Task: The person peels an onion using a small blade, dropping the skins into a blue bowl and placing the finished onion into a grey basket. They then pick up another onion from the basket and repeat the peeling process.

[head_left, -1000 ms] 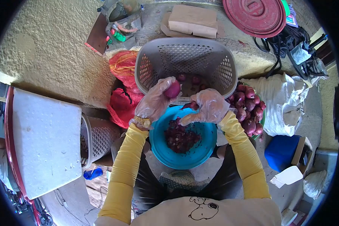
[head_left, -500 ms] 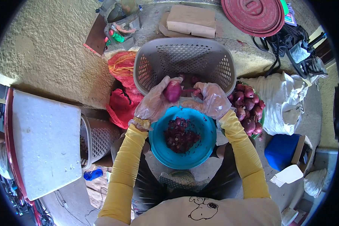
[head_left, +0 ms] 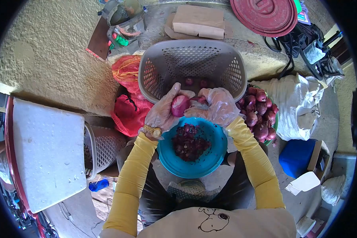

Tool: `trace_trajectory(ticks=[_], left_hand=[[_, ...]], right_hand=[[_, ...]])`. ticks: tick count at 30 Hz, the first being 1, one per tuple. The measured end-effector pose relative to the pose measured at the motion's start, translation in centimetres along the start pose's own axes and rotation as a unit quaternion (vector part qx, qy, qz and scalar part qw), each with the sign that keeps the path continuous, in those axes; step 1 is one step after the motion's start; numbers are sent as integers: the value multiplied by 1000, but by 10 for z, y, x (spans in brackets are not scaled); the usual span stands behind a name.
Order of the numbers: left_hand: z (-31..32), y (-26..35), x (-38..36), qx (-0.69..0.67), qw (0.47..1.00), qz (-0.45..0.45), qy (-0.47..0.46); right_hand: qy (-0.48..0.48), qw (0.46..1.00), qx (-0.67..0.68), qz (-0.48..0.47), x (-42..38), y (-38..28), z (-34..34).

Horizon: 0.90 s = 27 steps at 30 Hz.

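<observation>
A red onion (head_left: 180, 105), with a paler patch now on its upper side, sits in my left hand (head_left: 164, 109), which wears a clear plastic glove. My right hand (head_left: 220, 104), gloved the same way, is closed close beside the onion. A small purple bit shows at its fingers, and I cannot tell what it is. Below both hands stands a turquoise basin (head_left: 220, 158) with dark red onion skins and scraps (head_left: 190, 144) in it. Behind them is a grey perforated basket (head_left: 194, 44), with a couple of onions (head_left: 189, 81) on its bottom.
Many red onions (head_left: 261, 119) fill a green-rimmed container at the right, beside a white sack (head_left: 299, 103). A red mesh bag (head_left: 131, 109) lies left of the basket. Further left are a white foam board (head_left: 47, 150) and another perforated basket (head_left: 109, 144). A blue container (head_left: 297, 158) stands at the right.
The onion has turned in my left hand and shows a paler patch. My right hand has shifted its fingers beside it, and the purple strip between hand and onion no longer shows.
</observation>
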<state>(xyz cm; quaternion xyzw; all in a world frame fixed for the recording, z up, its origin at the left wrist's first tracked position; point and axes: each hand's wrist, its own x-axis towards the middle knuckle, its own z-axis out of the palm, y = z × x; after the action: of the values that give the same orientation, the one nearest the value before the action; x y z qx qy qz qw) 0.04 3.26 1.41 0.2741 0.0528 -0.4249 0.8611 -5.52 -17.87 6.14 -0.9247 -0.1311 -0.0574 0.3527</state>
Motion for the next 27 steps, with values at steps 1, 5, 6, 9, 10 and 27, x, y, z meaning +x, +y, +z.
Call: trace_trajectory(ticks=[1,5,6,9,10,27], left_hand=[[-4,-1,2,-2,1000,-5,11],[-59,-23,25,197,970,105,94],[-53,-23,21,197,970,105,94],[-34,-17,9,190,977,82,59],[-28,-14,5,208,975,74,38],[-32,-5,-10,648,679,315,-144]], right_hand=[[-10,1000,-11,-14,0,1,0],[-25,998,-42,-39,1,4,4],[-28,997,-48,-52,1,5,6],[-31,994,-69,-76,0,10,12],[-30,992,-82,-86,-1,11,13],[-95,992,-17,-77,1,8,10]])
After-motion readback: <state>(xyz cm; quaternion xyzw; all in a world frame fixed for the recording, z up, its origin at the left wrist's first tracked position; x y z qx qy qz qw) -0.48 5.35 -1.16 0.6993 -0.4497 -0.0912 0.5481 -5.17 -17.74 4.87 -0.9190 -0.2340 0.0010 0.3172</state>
